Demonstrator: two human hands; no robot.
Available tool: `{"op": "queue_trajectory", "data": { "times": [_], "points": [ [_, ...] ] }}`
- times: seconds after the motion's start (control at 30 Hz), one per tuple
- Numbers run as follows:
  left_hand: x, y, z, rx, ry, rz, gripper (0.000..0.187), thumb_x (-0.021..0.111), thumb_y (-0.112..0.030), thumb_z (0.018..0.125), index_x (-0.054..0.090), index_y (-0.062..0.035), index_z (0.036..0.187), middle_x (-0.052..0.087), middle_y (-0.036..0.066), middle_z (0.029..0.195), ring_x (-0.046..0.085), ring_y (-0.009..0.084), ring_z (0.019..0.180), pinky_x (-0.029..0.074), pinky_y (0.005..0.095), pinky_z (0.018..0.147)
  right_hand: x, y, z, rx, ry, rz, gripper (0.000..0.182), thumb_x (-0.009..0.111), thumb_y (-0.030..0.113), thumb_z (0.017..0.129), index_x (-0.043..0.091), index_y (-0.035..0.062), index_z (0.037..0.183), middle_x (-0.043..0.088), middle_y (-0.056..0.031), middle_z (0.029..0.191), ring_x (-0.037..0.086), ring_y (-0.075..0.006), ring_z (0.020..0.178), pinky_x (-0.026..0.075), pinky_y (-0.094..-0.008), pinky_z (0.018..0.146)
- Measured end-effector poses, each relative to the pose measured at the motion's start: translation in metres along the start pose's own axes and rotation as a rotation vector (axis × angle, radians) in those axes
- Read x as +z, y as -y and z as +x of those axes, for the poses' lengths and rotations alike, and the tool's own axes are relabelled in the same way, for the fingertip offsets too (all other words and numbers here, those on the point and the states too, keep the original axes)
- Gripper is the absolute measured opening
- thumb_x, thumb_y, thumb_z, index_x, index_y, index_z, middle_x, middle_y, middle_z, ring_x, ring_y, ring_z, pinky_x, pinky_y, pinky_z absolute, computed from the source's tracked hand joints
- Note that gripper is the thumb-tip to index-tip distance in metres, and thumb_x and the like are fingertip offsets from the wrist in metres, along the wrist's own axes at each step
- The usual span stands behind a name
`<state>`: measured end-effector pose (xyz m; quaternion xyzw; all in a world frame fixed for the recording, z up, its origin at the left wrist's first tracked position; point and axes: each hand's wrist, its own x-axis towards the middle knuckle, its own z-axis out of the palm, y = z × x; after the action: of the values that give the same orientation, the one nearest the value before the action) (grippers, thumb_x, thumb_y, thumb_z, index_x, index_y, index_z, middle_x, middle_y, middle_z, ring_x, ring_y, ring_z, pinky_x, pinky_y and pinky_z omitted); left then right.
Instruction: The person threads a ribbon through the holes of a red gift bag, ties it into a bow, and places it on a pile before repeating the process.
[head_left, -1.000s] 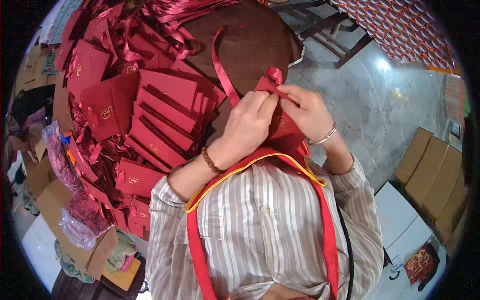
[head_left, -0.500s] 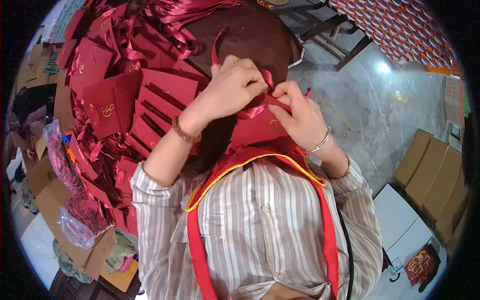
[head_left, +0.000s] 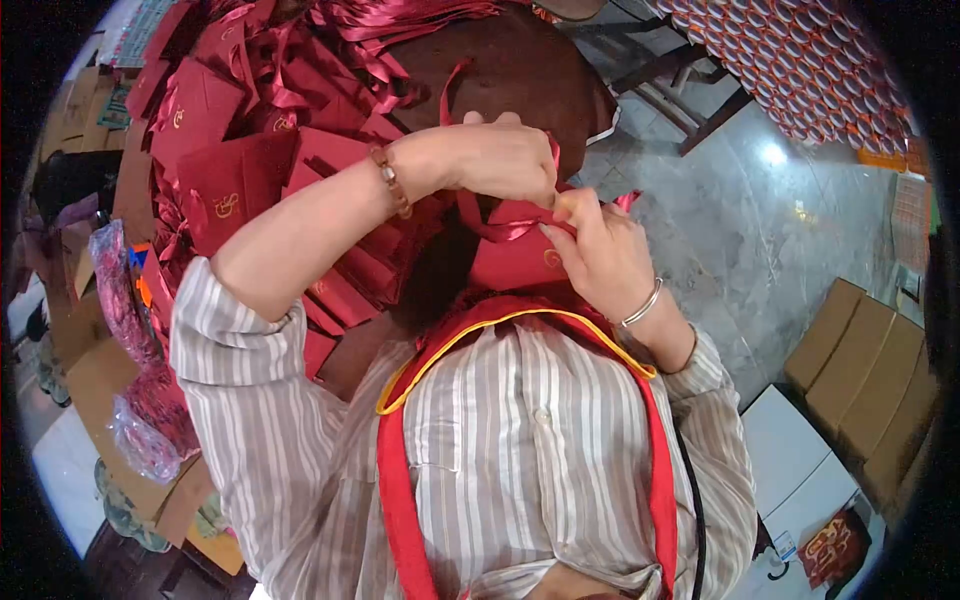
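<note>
A red paper gift bag (head_left: 515,262) with a gold print stands in front of my apron, partly covered by my hands. Glossy red ribbon (head_left: 508,230) crosses its top. My left hand (head_left: 490,160), closed and back upward, is over the bag's far side; its fingertips are mostly hidden and meet the ribbon near my right fingers. A loose ribbon end (head_left: 447,95) sticks up behind it. My right hand (head_left: 605,245) pinches the ribbon at the bag's top edge between thumb and fingers. Another ribbon end (head_left: 628,200) shows beyond its knuckles.
Similar red bags (head_left: 235,190) with ribbons are heaped to the left. A bundle of red ribbons (head_left: 400,20) lies at the back of the brown table surface (head_left: 520,70). Rows of small round items (head_left: 790,60) cover another surface at far right; cardboard boxes (head_left: 860,360) stand on the right.
My left hand has swung right and turned back upward, its elbow lifting outward over the heaped bags. My right hand stays at the ribbon, shifted slightly.
</note>
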<state>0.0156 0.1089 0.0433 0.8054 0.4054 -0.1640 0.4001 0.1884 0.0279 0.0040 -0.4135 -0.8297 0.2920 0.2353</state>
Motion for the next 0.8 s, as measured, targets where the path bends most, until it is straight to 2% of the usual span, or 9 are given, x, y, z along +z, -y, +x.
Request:
{"op": "queue_trajectory", "data": {
  "times": [0.27, 0.4, 0.43, 0.47, 0.53, 0.57, 0.67, 0.7, 0.8],
  "points": [
    [-0.003, -0.008, 0.001, -0.038, 0.039, -0.040, 0.027, 0.058, -0.030, 0.068, 0.065, -0.0039, 0.069, 0.059, 0.015, 0.062, 0.058, 0.0276, 0.063, 0.043, 0.0401, 0.059, 0.006, 0.004, 0.001, -0.147, -0.097, -0.078, 0.025, 0.065, 0.008, 0.076, 0.044, 0.0052, 0.088, 0.058, -0.0093, 0.070, 0.057, -0.0297, 0.060, 0.044, -0.0381, 0.060],
    [0.010, 0.014, 0.034, -0.219, -0.243, -0.311, 0.028, 0.062, -0.032, 0.064, 0.070, -0.0100, 0.079, 0.067, 0.008, 0.088, 0.060, 0.0321, 0.088, 0.039, 0.0495, 0.082, -0.001, 0.006, 0.000, -0.187, -0.058, 0.039, 0.024, 0.066, 0.010, 0.076, 0.046, 0.0057, 0.088, 0.058, -0.0093, 0.071, 0.058, -0.0300, 0.063, 0.044, -0.0389, 0.058],
    [-0.003, 0.000, 0.019, -0.213, -0.378, -0.497, 0.027, 0.061, -0.023, 0.071, 0.066, 0.0038, 0.077, 0.063, 0.013, 0.067, 0.061, 0.0211, 0.070, 0.047, 0.0333, 0.066, -0.002, 0.007, -0.001, -0.182, -0.013, 0.082, 0.024, 0.066, 0.010, 0.076, 0.046, 0.0057, 0.088, 0.059, -0.0094, 0.071, 0.058, -0.0306, 0.064, 0.044, -0.0392, 0.058],
    [0.011, 0.024, 0.043, -0.021, -0.643, -0.482, 0.025, 0.062, -0.020, 0.075, 0.066, 0.0039, 0.079, 0.065, 0.012, 0.077, 0.060, 0.0173, 0.075, 0.047, 0.0314, 0.069, -0.002, 0.006, -0.001, -0.182, -0.014, 0.081, 0.024, 0.066, 0.010, 0.076, 0.046, 0.0057, 0.088, 0.059, -0.0094, 0.071, 0.058, -0.0306, 0.064, 0.044, -0.0392, 0.058],
    [0.005, 0.030, 0.048, -0.024, -0.790, -0.592, 0.026, 0.063, -0.021, 0.078, 0.067, 0.0041, 0.081, 0.065, 0.011, 0.082, 0.059, 0.0150, 0.078, 0.046, 0.0296, 0.073, -0.001, 0.003, 0.003, -0.068, -0.014, 0.107, 0.025, 0.065, 0.012, 0.078, 0.045, 0.0049, 0.091, 0.058, -0.0114, 0.070, 0.057, -0.0326, 0.063, 0.044, -0.0397, 0.057],
    [0.008, 0.041, 0.054, -0.011, -0.731, -0.609, 0.036, 0.058, -0.026, 0.084, 0.062, 0.0045, 0.102, 0.064, 0.012, 0.093, 0.059, 0.0162, 0.082, 0.045, 0.0286, 0.078, -0.003, 0.002, 0.004, -0.070, -0.015, 0.105, 0.025, 0.065, 0.012, 0.078, 0.045, 0.0049, 0.091, 0.058, -0.0114, 0.070, 0.057, -0.0326, 0.063, 0.044, -0.0397, 0.057],
    [0.029, 0.044, 0.048, -0.105, -0.745, -0.721, 0.050, 0.052, -0.032, 0.089, 0.048, 0.0039, 0.123, 0.060, 0.012, 0.109, 0.058, 0.0171, 0.089, 0.044, 0.0291, 0.082, -0.006, -0.004, 0.006, 0.113, 0.042, 0.100, 0.025, 0.063, 0.013, 0.081, 0.043, 0.0040, 0.094, 0.057, -0.0142, 0.069, 0.056, -0.0342, 0.062, 0.044, -0.0394, 0.057],
    [0.034, 0.030, 0.026, -0.075, -0.697, -0.883, 0.061, 0.045, -0.038, 0.089, 0.038, 0.0071, 0.129, 0.040, 0.026, 0.132, 0.037, 0.0340, 0.125, 0.031, 0.0371, 0.101, -0.006, -0.009, 0.006, 0.165, 0.040, 0.137, 0.026, 0.062, 0.013, 0.082, 0.042, 0.0038, 0.095, 0.056, -0.0151, 0.069, 0.056, -0.0342, 0.062, 0.043, -0.0397, 0.057],
    [0.058, 0.031, 0.007, 0.094, -0.620, -0.662, 0.048, 0.045, -0.036, 0.089, 0.050, -0.0005, 0.121, 0.040, 0.023, 0.133, 0.037, 0.0338, 0.124, 0.030, 0.0368, 0.101, -0.006, -0.020, 0.005, 0.283, 0.075, 0.189, 0.028, 0.061, 0.013, 0.083, 0.042, 0.0036, 0.100, 0.057, -0.0150, 0.071, 0.058, -0.0341, 0.065, 0.044, -0.0385, 0.059]
  ]
}}
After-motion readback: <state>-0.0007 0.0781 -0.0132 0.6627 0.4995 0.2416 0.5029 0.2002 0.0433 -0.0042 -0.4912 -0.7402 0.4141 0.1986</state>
